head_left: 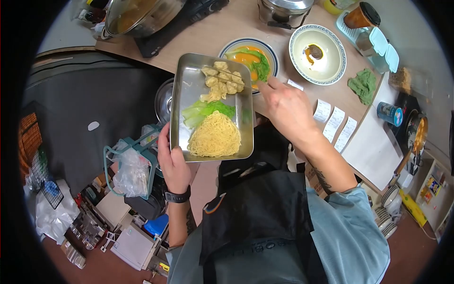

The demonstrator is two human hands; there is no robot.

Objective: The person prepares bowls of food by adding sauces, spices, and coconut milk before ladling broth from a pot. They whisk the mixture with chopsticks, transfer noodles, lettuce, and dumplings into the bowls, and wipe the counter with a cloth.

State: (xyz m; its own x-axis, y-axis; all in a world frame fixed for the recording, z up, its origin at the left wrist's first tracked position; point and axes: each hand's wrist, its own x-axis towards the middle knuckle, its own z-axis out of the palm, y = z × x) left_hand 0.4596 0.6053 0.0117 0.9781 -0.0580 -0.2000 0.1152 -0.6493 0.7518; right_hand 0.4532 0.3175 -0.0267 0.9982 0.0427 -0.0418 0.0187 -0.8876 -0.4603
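We should hold the tray (185, 85) level, left hand (175, 163) curled round its edge, so no dumplings (220, 85) slide; what our half-hidden right hand (287, 105) pinches, if anything, we cannot tell.

Place: kitchen | signs: large pot (163, 15) | food tray (182, 90) | patterned bowl (302, 59) | stacked plates (385, 221)

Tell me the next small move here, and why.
Probably ease a dumpling from the pile toward the plate: the pile lies at the end of the tray nearest it, the right hand is close by, and the left hand supports the tray.
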